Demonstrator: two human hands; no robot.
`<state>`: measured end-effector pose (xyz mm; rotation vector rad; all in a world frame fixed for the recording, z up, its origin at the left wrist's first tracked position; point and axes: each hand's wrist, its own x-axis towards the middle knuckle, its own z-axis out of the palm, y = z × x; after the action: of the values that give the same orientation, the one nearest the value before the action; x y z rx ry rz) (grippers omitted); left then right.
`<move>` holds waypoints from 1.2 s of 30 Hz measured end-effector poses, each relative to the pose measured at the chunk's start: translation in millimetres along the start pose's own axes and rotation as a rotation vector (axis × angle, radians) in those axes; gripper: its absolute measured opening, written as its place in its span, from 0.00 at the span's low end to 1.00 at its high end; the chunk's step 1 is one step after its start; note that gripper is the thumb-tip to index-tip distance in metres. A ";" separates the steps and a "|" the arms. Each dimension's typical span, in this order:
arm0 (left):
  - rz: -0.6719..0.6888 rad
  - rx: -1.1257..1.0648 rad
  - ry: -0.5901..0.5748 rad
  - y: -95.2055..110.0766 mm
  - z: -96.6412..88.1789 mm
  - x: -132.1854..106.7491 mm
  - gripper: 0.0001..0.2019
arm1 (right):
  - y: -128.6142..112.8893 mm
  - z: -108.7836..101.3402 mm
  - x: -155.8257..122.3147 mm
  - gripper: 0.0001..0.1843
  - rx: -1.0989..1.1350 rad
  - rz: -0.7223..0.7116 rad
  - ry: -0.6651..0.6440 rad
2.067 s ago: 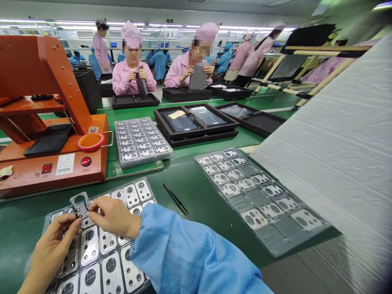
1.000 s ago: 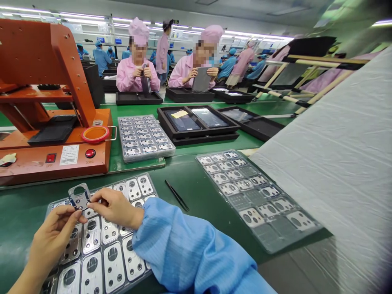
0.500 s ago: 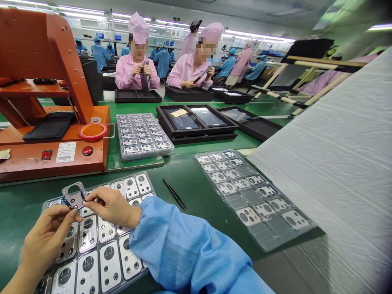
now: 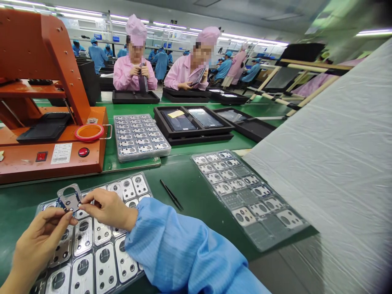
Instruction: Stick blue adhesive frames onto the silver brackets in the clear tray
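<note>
A thin silvery plate (image 4: 71,201) with one large cut-out, small holes and blue edging is held up between my two hands. My left hand (image 4: 41,234) pinches its lower edge between thumb and fingers. From the other side my right hand (image 4: 107,207), in a blue sleeve, grips the right edge with its fingertips. Both hands are over a clear plastic tray (image 4: 149,179) filled with rows of metal camera-cover-like plates (image 4: 105,261). My wrists and the right sleeve hide part of this tray.
Black tweezers (image 4: 171,195) lie on the green bench right of the tray. Beyond them rests a partly filled tray (image 4: 263,241). Behind are stacked trays (image 4: 143,154), an orange press (image 4: 69,81) and black boxes (image 4: 196,136) with tablets. Two people in pink sit opposite. White sheeting (image 4: 330,134) borders the right.
The whole view has shifted slightly, with the scene sliding a little left. Both hands keep their hold on the plate, its tilt almost the same.
</note>
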<state>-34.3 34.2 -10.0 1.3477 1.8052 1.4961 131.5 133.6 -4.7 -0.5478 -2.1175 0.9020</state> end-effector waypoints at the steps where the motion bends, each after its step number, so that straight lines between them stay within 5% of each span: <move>1: 0.005 0.005 0.005 -1.3 -0.5 0.2 0.17 | 0.5 0.5 -0.5 0.10 -0.007 -0.003 0.006; 9: 0.041 0.028 -0.011 -6.1 -2.8 3.2 0.17 | 2.5 2.5 -1.5 0.09 -0.013 -0.025 0.049; 17: -0.086 0.032 0.024 -13.5 -2.6 4.5 0.21 | -0.1 0.3 -1.2 0.08 -0.033 -0.008 0.019; 36: 0.116 0.036 -0.038 2.5 4.1 4.9 0.13 | 1.9 -1.5 -0.2 0.07 0.064 -0.004 0.077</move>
<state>-32.1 40.4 -7.9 1.5120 1.7656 1.4922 133.0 135.4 -5.5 -0.5366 -2.0128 0.9290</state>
